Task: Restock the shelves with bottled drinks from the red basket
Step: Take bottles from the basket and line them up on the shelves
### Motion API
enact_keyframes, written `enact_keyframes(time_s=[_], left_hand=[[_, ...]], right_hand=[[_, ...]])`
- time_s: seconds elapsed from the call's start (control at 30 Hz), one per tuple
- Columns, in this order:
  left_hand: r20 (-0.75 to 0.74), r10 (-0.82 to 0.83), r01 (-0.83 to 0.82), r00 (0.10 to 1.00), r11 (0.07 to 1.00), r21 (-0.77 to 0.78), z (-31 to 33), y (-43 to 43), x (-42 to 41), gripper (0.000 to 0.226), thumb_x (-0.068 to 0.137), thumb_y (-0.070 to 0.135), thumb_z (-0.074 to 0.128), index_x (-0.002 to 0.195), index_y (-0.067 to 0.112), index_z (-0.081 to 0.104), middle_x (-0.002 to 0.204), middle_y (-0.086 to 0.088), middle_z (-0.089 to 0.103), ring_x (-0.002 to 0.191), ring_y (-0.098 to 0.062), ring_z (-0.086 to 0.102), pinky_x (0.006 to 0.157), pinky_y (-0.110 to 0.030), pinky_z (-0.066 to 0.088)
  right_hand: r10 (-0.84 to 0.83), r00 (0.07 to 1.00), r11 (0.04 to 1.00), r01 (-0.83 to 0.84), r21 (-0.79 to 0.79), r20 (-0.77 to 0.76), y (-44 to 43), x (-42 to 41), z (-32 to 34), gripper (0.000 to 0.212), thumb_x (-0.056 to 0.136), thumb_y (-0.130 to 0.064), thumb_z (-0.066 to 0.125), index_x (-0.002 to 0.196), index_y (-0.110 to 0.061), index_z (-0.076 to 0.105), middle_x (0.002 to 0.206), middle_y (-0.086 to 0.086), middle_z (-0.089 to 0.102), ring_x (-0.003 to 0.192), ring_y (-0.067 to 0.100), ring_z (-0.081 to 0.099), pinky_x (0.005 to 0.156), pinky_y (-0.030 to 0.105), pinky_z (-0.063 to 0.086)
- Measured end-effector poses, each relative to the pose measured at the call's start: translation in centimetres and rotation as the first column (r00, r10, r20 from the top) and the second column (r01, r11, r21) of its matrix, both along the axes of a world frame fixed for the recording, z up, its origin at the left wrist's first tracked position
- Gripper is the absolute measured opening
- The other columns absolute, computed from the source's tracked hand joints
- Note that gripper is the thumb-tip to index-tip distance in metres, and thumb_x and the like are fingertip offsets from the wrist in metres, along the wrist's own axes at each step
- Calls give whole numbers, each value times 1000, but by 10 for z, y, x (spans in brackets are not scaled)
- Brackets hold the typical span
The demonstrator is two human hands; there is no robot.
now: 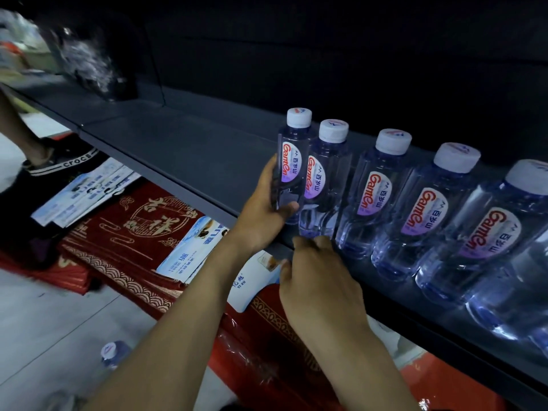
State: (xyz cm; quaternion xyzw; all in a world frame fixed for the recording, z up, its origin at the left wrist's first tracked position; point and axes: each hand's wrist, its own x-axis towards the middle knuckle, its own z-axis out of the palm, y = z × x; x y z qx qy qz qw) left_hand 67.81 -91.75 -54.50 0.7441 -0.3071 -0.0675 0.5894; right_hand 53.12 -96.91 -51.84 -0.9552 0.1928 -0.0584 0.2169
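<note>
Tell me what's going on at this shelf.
A person is stocking water bottles on a dark shelf. The left hand grips the leftmost bottle, upright at the end of a row of matching bottles along the shelf front. The right hand hovers open near the shelf edge, holding nothing. Down on the floor is another bottle.

Two bare forearms are shown, uncovered right to the frame edge. The left hand [261, 212] is joined to a forearm leaving at 7 o'clock, the right hand [321, 280] to one leaving at 5 o'clock. Slim fingers are seen on both.
</note>
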Motion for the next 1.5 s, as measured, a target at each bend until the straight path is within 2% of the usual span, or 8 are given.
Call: enact_keyframes(time_s=[0.1, 0.27, 0.43, 0.67, 0.83, 1.1, 1.3, 1.5], left_hand=[[178, 50, -89, 983, 971, 222, 3, 19, -5, 82, 93, 16, 61, 156, 31, 10, 150, 0, 43, 136, -17, 43, 111, -42, 39], [536, 161, -490, 829, 672, 555, 2, 71, -12, 78, 93, 21, 57, 156, 27, 12, 146, -14, 39, 128, -36, 42, 100, -49, 44], [564, 250, -617, 787, 331, 714, 17, 119, -29, 69, 93, 29, 52, 153, 28, 18, 141, -13, 40, 130, -37, 39, 104, -48, 37], [695, 250, -728, 675, 73, 681, 37, 265, -94, 47, 90, 27, 46, 137, 23, 44, 123, -12, 52, 117, -37, 50, 90, -44, 44], [569, 404, -579, 716, -112, 808, -2, 365, -144, 43, 91, 28, 51, 134, 22, 46, 121, -11, 54, 112, -35, 54, 85, -43, 48], [445, 675, -456, 589, -177, 872, -50, 483, -217, 48, 90, 31, 47, 138, 26, 44, 129, -12, 54, 118, -35, 55, 89, -47, 51], [158, 939, -348, 304, -44, 936, -102, 566, -280, 40, 89, 24, 50, 128, 16, 52, 126, -12, 60, 111, -30, 60, 85, -38, 50], [-82, 997, -366, -6, 74, 928, -172, 618, -331, 42, 92, 39, 51, 114, 6, 62, 116, -17, 66, 104, -33, 63, 91, -37, 53]], right_hand=[[57, 998, 998, -56, -25, 26, 8, 8, 0, 30, 99, -26, 48, 128, -20, 46, 134, 2, 42, 125, 23, 47, 91, 37, 45], [139, 984, 990, -137, -23, 110, 28, 23, -3, 30, 100, -23, 42, 129, -21, 49, 132, 5, 43, 123, 25, 49, 93, 37, 45], [214, 969, 974, -221, 47, 127, 66, 46, 3, 31, 98, -20, 46, 128, -15, 51, 134, 14, 43, 125, 35, 48, 98, 38, 43], [536, 824, 831, -553, 60, 185, 155, 48, 3, 34, 98, -15, 46, 131, -13, 51, 133, 14, 43, 112, 36, 56, 84, 39, 47], [682, 704, 703, -706, 91, 195, 221, 45, 1, 32, 97, -17, 47, 127, -13, 55, 127, 14, 47, 112, 36, 56, 90, 41, 50], [890, 429, 400, -897, 187, 153, 373, 20, -29, 33, 96, -19, 46, 126, -15, 59, 124, 12, 55, 110, 31, 58, 93, 41, 50], [958, 275, 238, -920, 310, 81, 468, 2, -81, 30, 95, -17, 50, 120, -17, 64, 124, 3, 62, 112, 22, 60, 94, 29, 47], [973, 171, 223, -875, 430, -157, 539, -7, -138, 29, 94, -19, 54, 120, -15, 65, 121, 6, 66, 103, 24, 63, 83, 28, 49]])
